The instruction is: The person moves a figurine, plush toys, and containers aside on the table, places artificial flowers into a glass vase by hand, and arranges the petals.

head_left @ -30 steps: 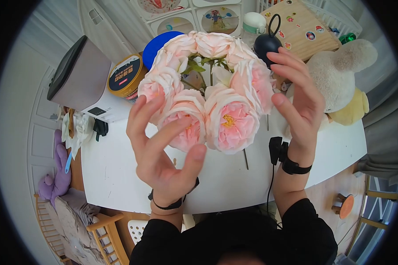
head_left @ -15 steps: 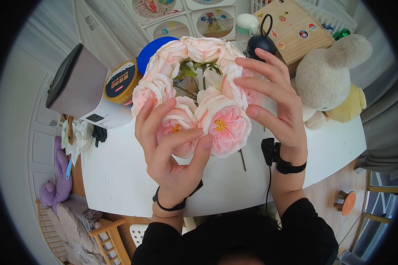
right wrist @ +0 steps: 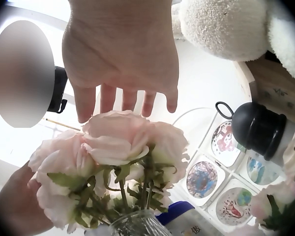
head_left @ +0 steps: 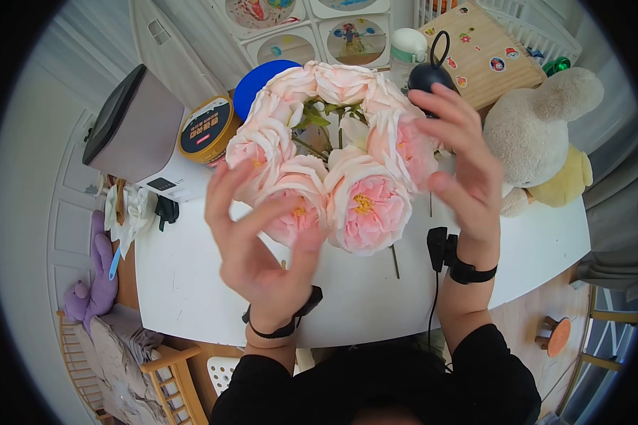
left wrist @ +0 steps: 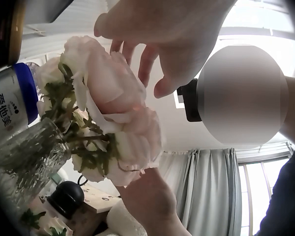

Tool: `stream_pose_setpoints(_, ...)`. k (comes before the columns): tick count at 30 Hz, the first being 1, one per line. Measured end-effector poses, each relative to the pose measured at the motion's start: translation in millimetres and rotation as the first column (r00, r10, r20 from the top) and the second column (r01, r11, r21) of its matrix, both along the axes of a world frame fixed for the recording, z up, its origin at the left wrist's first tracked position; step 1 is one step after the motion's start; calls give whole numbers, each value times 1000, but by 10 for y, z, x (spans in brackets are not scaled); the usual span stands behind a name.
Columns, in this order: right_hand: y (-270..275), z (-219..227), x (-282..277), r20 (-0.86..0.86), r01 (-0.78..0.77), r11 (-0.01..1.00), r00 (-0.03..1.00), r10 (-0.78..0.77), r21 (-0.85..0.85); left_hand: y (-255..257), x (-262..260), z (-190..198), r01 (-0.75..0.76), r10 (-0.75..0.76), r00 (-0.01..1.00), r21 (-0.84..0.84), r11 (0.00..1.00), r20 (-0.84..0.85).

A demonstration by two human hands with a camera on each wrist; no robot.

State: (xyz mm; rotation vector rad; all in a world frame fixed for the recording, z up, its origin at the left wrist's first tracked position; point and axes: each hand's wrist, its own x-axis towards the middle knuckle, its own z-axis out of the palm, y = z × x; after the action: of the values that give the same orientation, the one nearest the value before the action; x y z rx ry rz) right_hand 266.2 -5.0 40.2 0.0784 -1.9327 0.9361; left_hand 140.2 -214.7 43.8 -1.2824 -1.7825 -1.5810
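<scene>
Large pale pink flowers (head_left: 367,205) with yellow centres form a ring above the white table, their green stems (right wrist: 123,194) running into a clear ribbed glass vase (left wrist: 27,162). At the near left side of the blooms is my left hand (head_left: 266,248), fingers spread and slightly bent; whether its fingertips touch the petals is hard to tell. On the right side my right hand (head_left: 468,166) is raised with fingers apart, beside the flowers. In the right wrist view its fingers hang close over a bloom (right wrist: 118,137), gripping nothing.
A grey and white appliance (head_left: 138,131), a yellow tub (head_left: 207,134) and a blue lid (head_left: 262,85) stand left and behind. Behind right are a black-topped bottle (head_left: 432,76), a wooden box (head_left: 482,53) and a plush toy (head_left: 528,134). A loose stem (head_left: 395,262) lies on the table (head_left: 191,283).
Over the last half second both hands have drawn slightly outward from the blooms, the left hand moving left. The whole head view has shifted a little as well.
</scene>
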Motion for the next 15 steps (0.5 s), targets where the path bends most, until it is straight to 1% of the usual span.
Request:
stream_pose_setpoints(1,46,-29,15,-60,-11,999,998,9,-47,-26,-92,-34,-4,6,1000,67,998,-26)
stream_pose_setpoints(4,176,-187,16,-202,-26,945,979,-43,-325,-95,-303,-66,-72,29,982,228,971,186)
stream_pose_setpoints(5,202,-223,13,-163,-2,916,984,-69,-401,-78,-376,-89,-106,55,977,249,963,205)
stream_pose_setpoints(7,251,-300,7,-78,53,840,991,-112,-540,-68,-501,-148,-85,-8,941,258,962,339)
stream_pose_setpoints(8,287,-357,-11,7,37,822,999,-40,-568,-68,-559,-183,-75,-40,914,266,961,403)
stream_pose_setpoints(9,335,-435,-39,89,25,802,995,35,-596,-70,-609,-225,-35,-83,904,267,963,419)
stream_pose_setpoints(10,390,-523,-87,166,13,783,979,116,-622,-56,-621,-227,14,-176,863,327,945,473)
stream_pose_setpoints(11,421,-601,-152,230,-2,838,961,151,-546,-22,-612,-236,60,-272,811,387,920,519)
stream_pose_setpoints(13,308,-637,-214,291,-49,877,933,211,-479,0,-617,-272,147,-437,685,477,866,583)
stream_pose_setpoints(14,223,-630,-237,323,-74,892,916,237,-446,13,-614,-282,146,-468,647,505,851,602)
stream_pose_setpoints(15,173,-703,-250,347,-106,887,894,282,-449,36,-605,-290,144,-499,606,531,835,620)
